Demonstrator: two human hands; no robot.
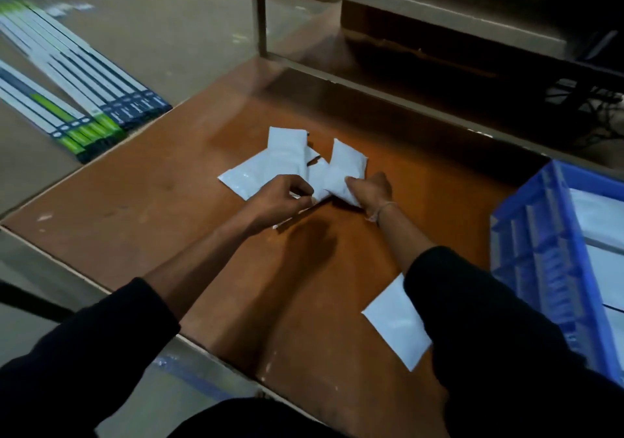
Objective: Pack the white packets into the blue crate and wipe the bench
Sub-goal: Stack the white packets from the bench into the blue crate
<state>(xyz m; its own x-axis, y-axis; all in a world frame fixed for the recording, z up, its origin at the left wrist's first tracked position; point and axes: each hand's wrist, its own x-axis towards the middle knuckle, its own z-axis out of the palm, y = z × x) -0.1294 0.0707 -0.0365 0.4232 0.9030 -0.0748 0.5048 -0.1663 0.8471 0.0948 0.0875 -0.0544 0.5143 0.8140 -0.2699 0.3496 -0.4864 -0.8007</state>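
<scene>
White packets [287, 157] cluster mid-bench [135, 194]; left hand [287, 197] and right hand [369, 189] each pinch one, blue crate [540, 255] at right edge.

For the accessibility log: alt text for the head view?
Both hands, left hand and right hand, gather a pile of white packets on a brown bench. One packet lies near; a blue crate sits right.

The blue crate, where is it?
The blue crate sits at the right edge of the head view, on the brown bench, right of the right hand.
</scene>
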